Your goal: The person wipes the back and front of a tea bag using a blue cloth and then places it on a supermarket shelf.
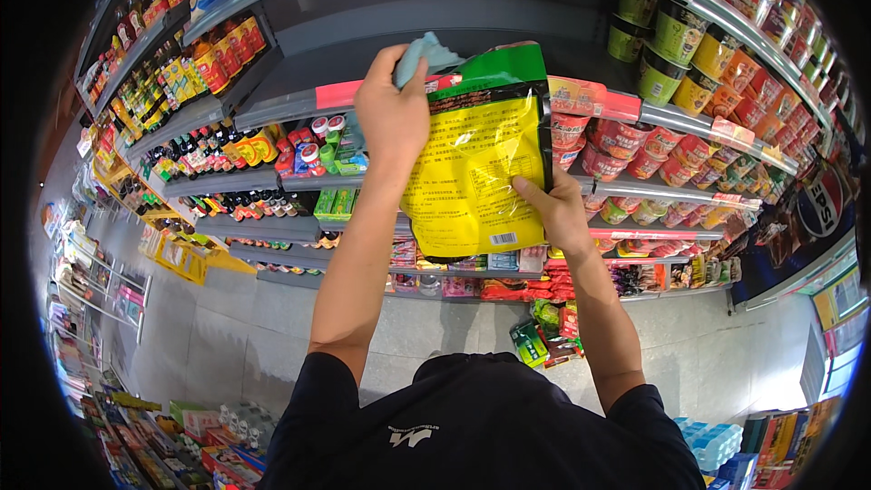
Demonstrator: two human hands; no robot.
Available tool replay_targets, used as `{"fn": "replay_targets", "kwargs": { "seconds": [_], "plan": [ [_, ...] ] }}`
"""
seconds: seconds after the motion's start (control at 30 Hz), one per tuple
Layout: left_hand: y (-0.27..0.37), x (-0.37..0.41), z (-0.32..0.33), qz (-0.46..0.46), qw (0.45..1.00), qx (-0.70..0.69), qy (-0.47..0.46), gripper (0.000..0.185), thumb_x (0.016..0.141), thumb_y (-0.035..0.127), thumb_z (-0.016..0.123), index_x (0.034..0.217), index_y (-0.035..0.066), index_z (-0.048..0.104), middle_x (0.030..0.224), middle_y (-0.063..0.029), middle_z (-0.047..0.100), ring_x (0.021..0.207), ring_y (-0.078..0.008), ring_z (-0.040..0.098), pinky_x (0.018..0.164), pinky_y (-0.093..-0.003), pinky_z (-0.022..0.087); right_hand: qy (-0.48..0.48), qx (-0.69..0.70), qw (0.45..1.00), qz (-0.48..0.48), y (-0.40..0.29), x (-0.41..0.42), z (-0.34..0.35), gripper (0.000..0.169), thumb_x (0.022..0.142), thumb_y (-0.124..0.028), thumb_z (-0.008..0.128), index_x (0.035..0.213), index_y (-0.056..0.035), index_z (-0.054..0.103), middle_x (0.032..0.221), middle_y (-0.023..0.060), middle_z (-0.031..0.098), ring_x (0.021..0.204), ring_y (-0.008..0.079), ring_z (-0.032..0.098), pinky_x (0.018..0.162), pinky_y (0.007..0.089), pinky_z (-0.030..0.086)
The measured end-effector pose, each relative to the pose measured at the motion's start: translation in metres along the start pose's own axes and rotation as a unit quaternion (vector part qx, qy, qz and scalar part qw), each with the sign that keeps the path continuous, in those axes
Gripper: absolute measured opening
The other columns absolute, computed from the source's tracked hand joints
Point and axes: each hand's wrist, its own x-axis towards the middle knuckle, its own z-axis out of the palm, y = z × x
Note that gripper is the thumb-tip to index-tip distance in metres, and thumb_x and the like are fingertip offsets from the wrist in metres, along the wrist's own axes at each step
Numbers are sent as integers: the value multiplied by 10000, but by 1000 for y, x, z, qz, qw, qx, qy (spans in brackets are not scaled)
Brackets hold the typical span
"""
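A large glossy yellow plastic pouch (476, 177) with a green top band hangs before me, its printed back facing the camera. My right hand (561, 211) grips its right edge, thumb across the front and fingers hidden behind. My left hand (395, 109) is at the pouch's upper left, with a light blue cloth (425, 60) pinched between thumb and fingers. Whether those fingers also hold the pouch cannot be told. Behind the pouch's top runs a dark grey shelf (442, 13) with a red and clear front strip.
Green and yellow noodle tubs (670, 30) stand at the right, red noodle bowls (616, 139) below them. Sauce bottles (218, 64) fill the left shelves. Several packages (531, 344) lie on the floor by the lowest shelf. A display rack (122, 286) stands at the far left.
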Motion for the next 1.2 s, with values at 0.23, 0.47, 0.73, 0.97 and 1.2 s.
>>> {"fn": "replay_targets", "kwargs": {
  "seconds": [0.23,0.47,0.73,0.97,1.2],
  "plan": [
    [47,-11,38,95,993,-49,-50,171,860,57,682,1013,-11,651,863,-76,683,782,-93,589,743,-256,480,-35,-48,998,-22,2,-6,6,265,939,-76,625,1166,55,588,997,41,679,865,69,581,764,241,492],
    [56,-7,43,307,950,10,-58,142,833,33,687,973,9,682,918,-131,698,812,-242,683,730,-302,510,-18,-239,966,-98,-4,-11,2,270,904,-107,625,1104,70,587,824,205,670,727,156,617,667,346,488],
    [41,-57,33,371,873,128,-290,242,723,-12,590,945,45,664,917,-119,687,860,-336,648,742,-412,522,-28,-278,959,-41,-6,-12,-9,255,876,-79,605,1100,42,598,937,215,676,832,285,659,755,379,489],
    [49,-106,31,289,917,-47,-269,306,714,-80,620,1002,16,657,1033,-152,684,956,-344,663,832,-396,535,39,-224,962,-150,28,-13,-29,212,894,-45,599,1083,50,597,957,103,683,881,148,622,758,307,493],
    [14,-98,-4,69,994,-77,27,179,890,54,671,1055,-10,645,1019,-79,691,911,-142,637,823,-284,502,83,65,994,12,8,-17,-23,217,918,-49,625,1112,46,607,985,73,685,829,124,639,736,269,523]
  ]
}}
